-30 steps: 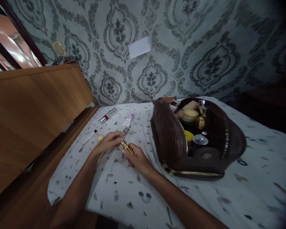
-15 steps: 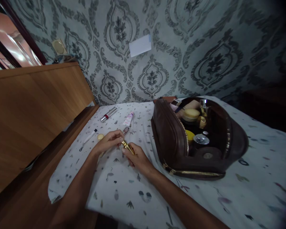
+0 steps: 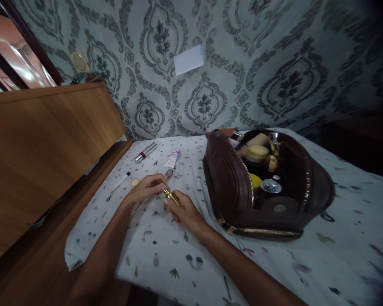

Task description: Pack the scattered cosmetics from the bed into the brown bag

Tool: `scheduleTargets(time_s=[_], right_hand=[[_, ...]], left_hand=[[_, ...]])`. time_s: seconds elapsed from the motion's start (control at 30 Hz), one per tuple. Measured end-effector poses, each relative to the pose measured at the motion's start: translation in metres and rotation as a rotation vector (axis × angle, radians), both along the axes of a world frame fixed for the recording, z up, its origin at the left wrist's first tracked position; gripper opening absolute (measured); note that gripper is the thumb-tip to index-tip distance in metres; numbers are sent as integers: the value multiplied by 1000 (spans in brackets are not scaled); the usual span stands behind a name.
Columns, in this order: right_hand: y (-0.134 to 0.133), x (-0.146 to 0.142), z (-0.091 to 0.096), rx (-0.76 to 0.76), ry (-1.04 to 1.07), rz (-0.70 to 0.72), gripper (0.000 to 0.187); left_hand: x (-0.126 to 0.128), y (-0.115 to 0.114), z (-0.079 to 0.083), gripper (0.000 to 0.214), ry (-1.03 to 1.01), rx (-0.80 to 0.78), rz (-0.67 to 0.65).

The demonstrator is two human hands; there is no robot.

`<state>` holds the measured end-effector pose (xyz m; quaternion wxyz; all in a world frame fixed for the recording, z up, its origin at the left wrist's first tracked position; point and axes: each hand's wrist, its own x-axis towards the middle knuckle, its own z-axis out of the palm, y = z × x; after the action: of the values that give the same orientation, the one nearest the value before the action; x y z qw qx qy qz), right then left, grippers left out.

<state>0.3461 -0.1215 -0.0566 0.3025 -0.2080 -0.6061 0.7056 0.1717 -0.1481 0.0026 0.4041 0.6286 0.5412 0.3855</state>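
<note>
My right hand (image 3: 185, 210) is closed around a slim gold lipstick tube (image 3: 171, 196), which points up and to the left. At the tube's upper end, my left hand (image 3: 148, 187) pinches with its thumb and fingertips; the fingers partly cover that end. Just beyond my left fingertips lies a small pinkish tube (image 3: 169, 173). A small round cream-coloured piece (image 3: 134, 182) rests on the sheet beside the back of my left hand. Both hands are above the white patterned sheet (image 3: 175, 259), left of a brown bag.
The brown bag (image 3: 226, 178) stands unzipped on the right, holding a cream sponge (image 3: 257, 151), a clear-lidded jar (image 3: 270, 186) and other cosmetics. A silver tube (image 3: 146, 152), a pink-white squeeze tube (image 3: 172, 158) and a thin brush (image 3: 119, 183) lie further back. A wooden panel (image 3: 51, 123) borders the left.
Hardly anything differs. Both hands keep their hold on the gold lipstick tube, and the view has shifted very slightly.
</note>
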Motion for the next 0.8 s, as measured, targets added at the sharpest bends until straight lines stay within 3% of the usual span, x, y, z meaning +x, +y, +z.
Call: scheduleTargets(time_s=[0.17,0.4,0.6,0.8], right_hand=[[1,0,-1,13,-5,-3,33],[1,0,-3,3,4,1,35],[2,-1,-5,1,18,9,36],[1,-1,-3,-19,26,3,34]], left_hand=[[-3,-1,2,42,-23,12,-66],[-4,2,-3,40,5,-10,18],[-7,-1,0,41,-38,-16,-79],[-1,0,-1,37,-14,-43,0]])
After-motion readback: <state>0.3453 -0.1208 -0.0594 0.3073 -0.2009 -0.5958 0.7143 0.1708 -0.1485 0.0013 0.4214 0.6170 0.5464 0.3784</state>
